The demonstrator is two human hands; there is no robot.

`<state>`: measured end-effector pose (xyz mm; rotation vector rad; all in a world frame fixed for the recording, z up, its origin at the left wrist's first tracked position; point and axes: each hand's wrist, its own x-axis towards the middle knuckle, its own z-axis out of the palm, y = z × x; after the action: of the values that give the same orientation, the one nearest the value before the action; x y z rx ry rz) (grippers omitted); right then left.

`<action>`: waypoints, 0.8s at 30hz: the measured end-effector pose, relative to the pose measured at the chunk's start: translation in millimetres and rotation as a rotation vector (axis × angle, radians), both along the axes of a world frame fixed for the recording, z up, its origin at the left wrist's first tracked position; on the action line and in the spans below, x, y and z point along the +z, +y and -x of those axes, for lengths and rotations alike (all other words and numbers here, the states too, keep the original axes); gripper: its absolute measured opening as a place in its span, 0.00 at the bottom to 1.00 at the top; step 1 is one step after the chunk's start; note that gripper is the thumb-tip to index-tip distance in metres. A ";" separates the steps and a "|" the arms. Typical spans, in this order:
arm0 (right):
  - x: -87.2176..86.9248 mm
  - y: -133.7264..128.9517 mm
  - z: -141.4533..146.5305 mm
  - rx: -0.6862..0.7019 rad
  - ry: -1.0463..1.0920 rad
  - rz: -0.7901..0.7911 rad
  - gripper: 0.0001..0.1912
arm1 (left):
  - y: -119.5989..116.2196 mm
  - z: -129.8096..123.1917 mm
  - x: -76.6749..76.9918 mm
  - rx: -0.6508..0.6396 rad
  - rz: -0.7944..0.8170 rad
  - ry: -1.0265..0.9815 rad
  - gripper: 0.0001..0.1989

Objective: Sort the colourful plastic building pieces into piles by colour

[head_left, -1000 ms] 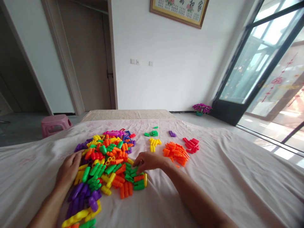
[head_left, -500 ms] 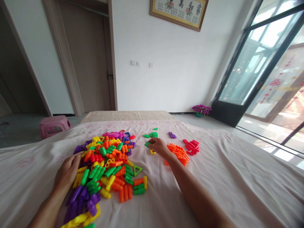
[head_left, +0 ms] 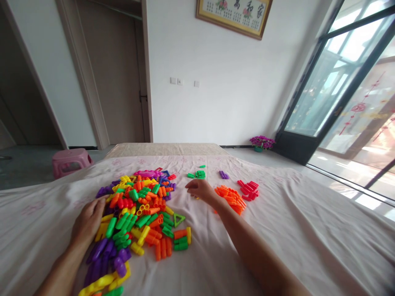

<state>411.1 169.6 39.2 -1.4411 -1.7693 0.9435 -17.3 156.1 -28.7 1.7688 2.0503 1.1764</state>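
My left hand (head_left: 90,217) rests against the left edge of a large mixed heap of plastic toy building blocks (head_left: 143,221), its fingers stretched out and holding nothing I can see. The heap has green, orange, yellow, purple and red tube-shaped pieces. My right hand (head_left: 200,190) hovers right of the heap, fingers loosely apart and pointing left, with no block visible in it. Just beyond it lie green blocks (head_left: 200,174). Orange blocks (head_left: 232,200) are gathered beside my right wrist. Yellow blocks under the right hand are mostly hidden.
Red blocks (head_left: 248,190) and purple blocks (head_left: 224,175) lie in small groups at the right on the pale cloth (head_left: 308,234). A pink stool (head_left: 71,163) stands at the left. Purple flowers (head_left: 262,142) stand by the glass door.
The green block held in my right hand half a second ago no longer shows there. That hand has shifted slightly left. My left hand has stayed almost still.
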 end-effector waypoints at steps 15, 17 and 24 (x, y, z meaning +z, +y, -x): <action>26.0 -85.9 75.3 0.428 -0.623 -0.116 0.11 | 0.2 0.6 1.8 0.001 0.050 -0.102 0.28; 24.4 -82.3 70.0 0.405 -0.549 -0.121 0.11 | -0.2 -0.4 2.5 -0.006 0.054 -0.109 0.28; 9.7 -14.7 13.8 -0.039 -0.199 -0.084 0.16 | -0.8 -1.2 2.6 -0.010 0.055 -0.116 0.28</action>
<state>397.3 154.9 48.8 -1.5542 -1.8916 0.7180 -16.2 155.2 -26.2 1.6437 1.9867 1.1793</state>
